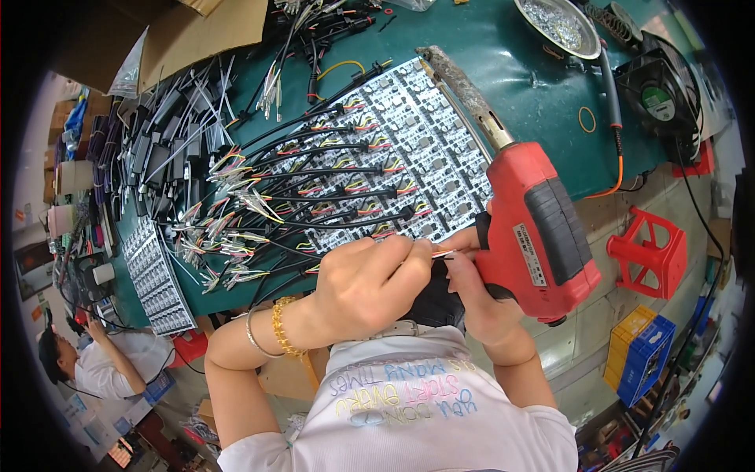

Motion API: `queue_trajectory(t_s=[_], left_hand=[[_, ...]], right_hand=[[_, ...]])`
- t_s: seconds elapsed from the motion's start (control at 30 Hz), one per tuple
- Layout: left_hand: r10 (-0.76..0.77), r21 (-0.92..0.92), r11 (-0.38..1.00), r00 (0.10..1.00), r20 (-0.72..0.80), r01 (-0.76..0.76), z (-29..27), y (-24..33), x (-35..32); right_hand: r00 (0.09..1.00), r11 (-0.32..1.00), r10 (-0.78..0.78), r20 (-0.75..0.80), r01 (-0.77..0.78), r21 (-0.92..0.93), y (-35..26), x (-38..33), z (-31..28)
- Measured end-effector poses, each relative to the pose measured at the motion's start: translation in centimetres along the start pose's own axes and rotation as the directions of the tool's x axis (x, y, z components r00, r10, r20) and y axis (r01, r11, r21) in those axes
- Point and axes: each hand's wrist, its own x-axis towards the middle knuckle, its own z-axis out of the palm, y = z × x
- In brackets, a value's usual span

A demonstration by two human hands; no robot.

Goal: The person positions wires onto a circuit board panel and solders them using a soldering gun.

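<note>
A green-topped workbench [535,94] carries a large panel of small circuit boards [409,149], laid aslant at its middle. Black cables with coloured wire ends [314,189] lie in rows across the panel and spill off its left edge. Just right of the panel, the person's right hand [480,291] is wrapped around the grip of a red soldering gun [543,228], whose long, crusted barrel runs up along the panel's right edge. At the panel's near edge the left hand [370,283], a gold bracelet [281,326] and a silver bangle on its wrist, has thumb and forefinger pressed together on a thin bundle of coloured wire ends [440,253], held just beside the gun's grip and touching the right hand's fingers. Left of the panel lie a heap of black adapters and loose leads [169,134] and a second, narrower panel of boards [157,275]. Beyond the panel's far right corner sit a metal bowl [554,23] and a black fan [661,90]; a red plastic stool [649,252] stands on the floor, right of the gun.
</note>
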Motion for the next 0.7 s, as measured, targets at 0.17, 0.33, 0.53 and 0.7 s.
queue_trajectory(t_s=[0.17,0.33,0.53,0.7], left_hand=[[0.162,0.121,0.98,0.987,-0.007,-0.16,-0.1,-0.2,0.1],[0.162,0.084,0.984,0.986,-0.043,-0.158,0.3,-0.5,-0.2],[0.137,0.052,0.989,0.99,-0.043,-0.135,0.4,-0.5,-0.1],[0.145,0.084,0.986,0.989,0.0,-0.144,0.0,-0.5,-0.2]], right_hand=[[1.0,1.0,0.019,-0.025,-0.019,0.019,-0.1,-0.1,0.0],[0.981,0.973,0.194,-0.012,-0.191,0.129,-1.7,-0.1,-0.1],[0.983,0.974,0.182,-0.023,-0.177,0.14,-1.6,0.0,0.0],[0.994,0.994,0.11,0.027,-0.11,0.007,-0.9,-0.1,-0.2]])
